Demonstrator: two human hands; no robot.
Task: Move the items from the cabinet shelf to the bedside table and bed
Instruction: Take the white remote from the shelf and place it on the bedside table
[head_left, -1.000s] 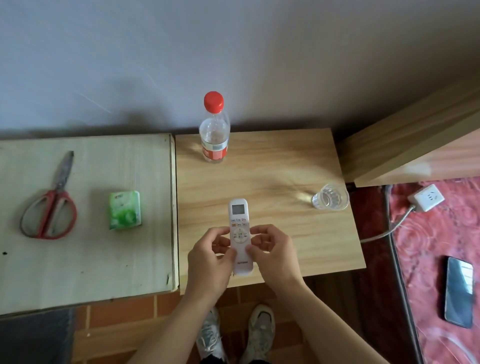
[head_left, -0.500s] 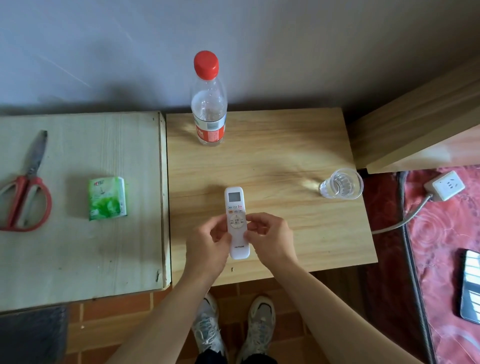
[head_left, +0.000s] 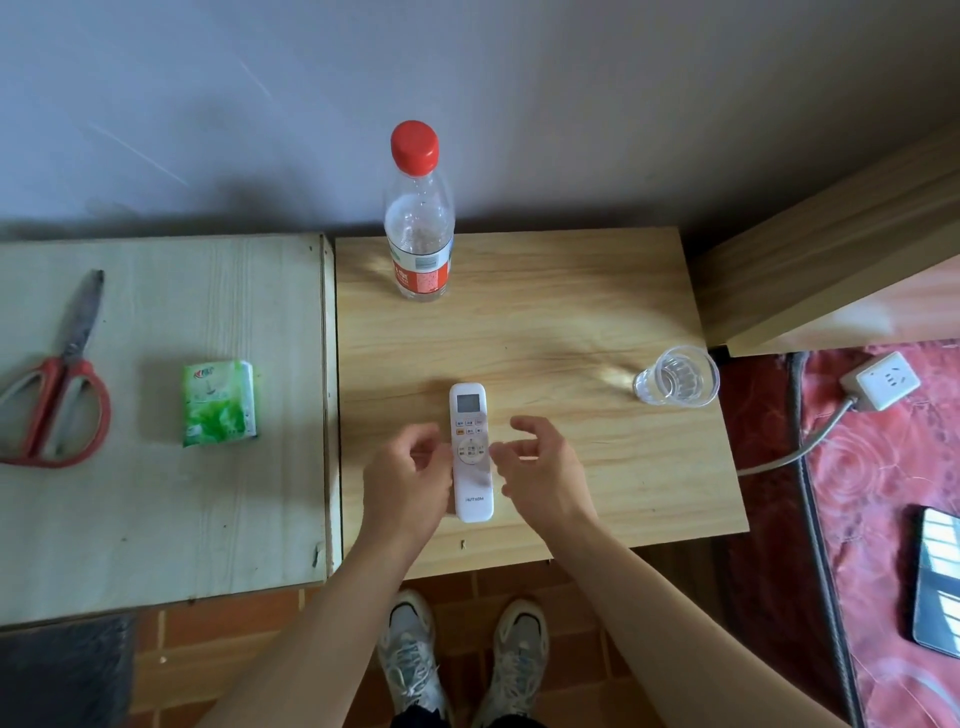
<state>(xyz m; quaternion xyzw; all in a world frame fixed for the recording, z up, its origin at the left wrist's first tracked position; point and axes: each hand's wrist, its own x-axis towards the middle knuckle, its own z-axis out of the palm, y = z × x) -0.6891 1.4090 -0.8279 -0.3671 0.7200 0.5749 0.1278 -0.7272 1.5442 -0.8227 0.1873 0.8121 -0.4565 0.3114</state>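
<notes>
Flanking a slim white plastic remote control (head_left: 470, 452) lying flat near the front edge of the wood-grain bedside table (head_left: 571, 322): left hand (head_left: 408, 480) and right hand (head_left: 540, 475) apart, fingers loosely curled, gripping nothing. Clear red-capped plastic bottle (head_left: 420, 244) upright at back edge, ribbed clear cup (head_left: 675, 382) at right edge.

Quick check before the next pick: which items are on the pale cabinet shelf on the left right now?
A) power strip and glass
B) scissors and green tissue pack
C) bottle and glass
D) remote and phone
B: the scissors and green tissue pack lie on the pale shelf. The bottle, glass and remote are on the wooden bedside table, and the phone is on the bed.
</notes>
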